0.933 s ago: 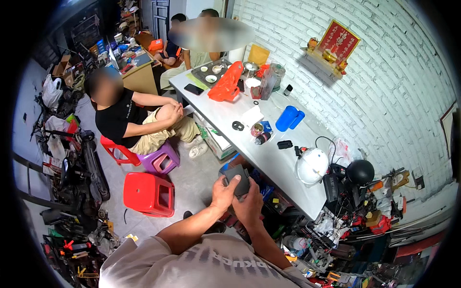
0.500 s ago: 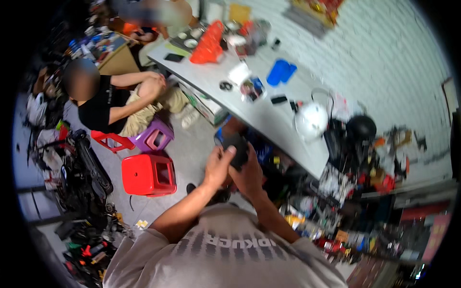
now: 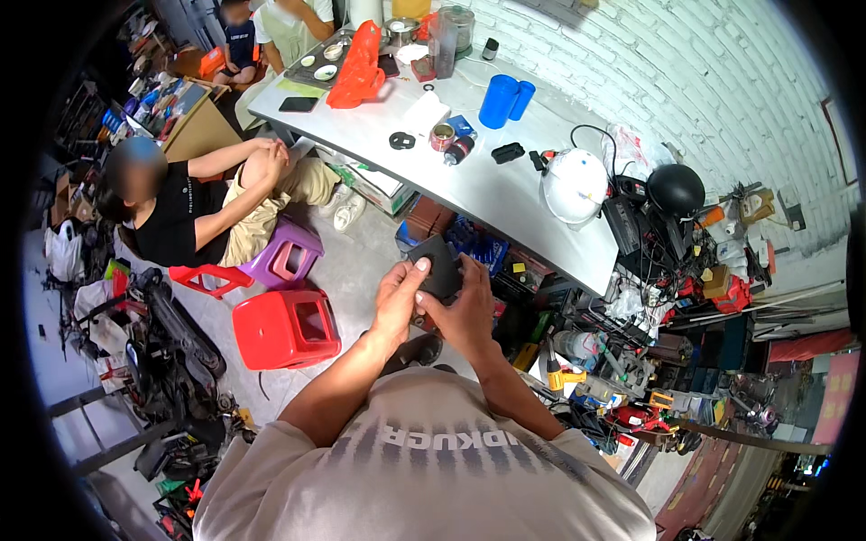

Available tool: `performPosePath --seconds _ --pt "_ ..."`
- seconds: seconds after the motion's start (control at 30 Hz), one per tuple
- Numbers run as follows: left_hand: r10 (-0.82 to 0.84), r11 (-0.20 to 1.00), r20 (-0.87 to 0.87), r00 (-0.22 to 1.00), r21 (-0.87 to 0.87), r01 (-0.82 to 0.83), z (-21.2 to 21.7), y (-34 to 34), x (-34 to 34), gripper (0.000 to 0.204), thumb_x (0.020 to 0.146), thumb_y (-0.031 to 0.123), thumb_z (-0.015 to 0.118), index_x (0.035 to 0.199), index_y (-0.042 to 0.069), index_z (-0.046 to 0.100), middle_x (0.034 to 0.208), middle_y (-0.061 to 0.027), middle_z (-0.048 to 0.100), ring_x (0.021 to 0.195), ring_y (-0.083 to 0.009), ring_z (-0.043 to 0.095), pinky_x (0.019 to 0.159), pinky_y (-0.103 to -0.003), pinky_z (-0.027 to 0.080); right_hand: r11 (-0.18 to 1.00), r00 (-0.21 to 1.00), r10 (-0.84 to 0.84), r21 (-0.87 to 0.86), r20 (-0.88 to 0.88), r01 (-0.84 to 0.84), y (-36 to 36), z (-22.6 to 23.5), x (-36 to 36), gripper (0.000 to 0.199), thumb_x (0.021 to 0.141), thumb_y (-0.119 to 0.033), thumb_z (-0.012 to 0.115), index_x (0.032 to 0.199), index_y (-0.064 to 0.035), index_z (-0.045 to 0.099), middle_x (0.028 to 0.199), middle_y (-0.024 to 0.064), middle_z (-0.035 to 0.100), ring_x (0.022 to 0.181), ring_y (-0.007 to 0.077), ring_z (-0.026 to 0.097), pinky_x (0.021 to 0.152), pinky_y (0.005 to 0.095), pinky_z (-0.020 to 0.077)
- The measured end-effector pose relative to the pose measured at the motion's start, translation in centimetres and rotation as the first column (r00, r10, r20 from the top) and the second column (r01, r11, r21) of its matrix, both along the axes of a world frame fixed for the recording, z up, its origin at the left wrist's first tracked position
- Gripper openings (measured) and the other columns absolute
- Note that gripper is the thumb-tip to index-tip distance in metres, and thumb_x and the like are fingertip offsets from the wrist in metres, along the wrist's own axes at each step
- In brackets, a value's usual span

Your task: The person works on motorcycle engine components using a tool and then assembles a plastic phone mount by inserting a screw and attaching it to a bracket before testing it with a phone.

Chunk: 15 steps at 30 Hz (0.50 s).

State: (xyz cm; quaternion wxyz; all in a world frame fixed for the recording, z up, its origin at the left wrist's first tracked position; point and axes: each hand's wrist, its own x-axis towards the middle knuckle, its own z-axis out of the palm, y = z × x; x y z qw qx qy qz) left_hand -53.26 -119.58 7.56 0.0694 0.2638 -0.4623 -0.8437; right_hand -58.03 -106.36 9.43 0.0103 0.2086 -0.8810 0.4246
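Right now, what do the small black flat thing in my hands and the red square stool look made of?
The small black flat thing, held by the left hand and right hand, looks matte, perhaps leather or plastic; too small to tell. The red square stool looks like moulded plastic: even colour, soft sheen, rounded corners.

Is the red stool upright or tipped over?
Tipped on its side: the red stool shows a cut-out side panel upward. The purple stool beside it looks tipped too.

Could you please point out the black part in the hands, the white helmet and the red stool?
Black part [image 3: 439,267], head view, its flat upper face.
White helmet [image 3: 574,184], head view, its dome.
Red stool [image 3: 285,328], head view, its top.
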Motion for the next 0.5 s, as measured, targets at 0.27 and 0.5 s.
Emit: performPosePath --seconds 0.27,0.5 --pt "-0.001 1.000 0.026 1.000 0.004 0.001 0.6 -2.4 0.8 0.041 0.099 0.049 0.068 0.099 0.008 0.063 0.072 0.0033 0.058 0.058 -0.0061 0.053 0.052 -0.022 0.043 0.999 0.999 0.038 0.025 0.031 -0.039 -2.7 -0.9 -0.9 0.067 0.071 -0.038 0.087 0.122 -0.0039 0.062 0.111 0.0149 0.065 0.106 0.0383 0.062 0.092 0.0492 0.0473" --pt "0.152 0.980 0.075 0.986 0.115 -0.160 -0.4 -9.7 2.2 0.059 0.103 0.063 0.048 0.106 0.007 0.064 0.076 0.0006 0.062 0.055 -0.0079 0.052 0.046 -0.023 0.039 0.974 0.965 0.216 -0.094 0.147 -0.204 -9.3 0.2 -0.8 0.071 0.075 -0.040 0.088 0.128 -0.0012 0.062 0.119 0.0183 0.069 0.111 0.0335 0.068 0.094 0.0421 0.0522"
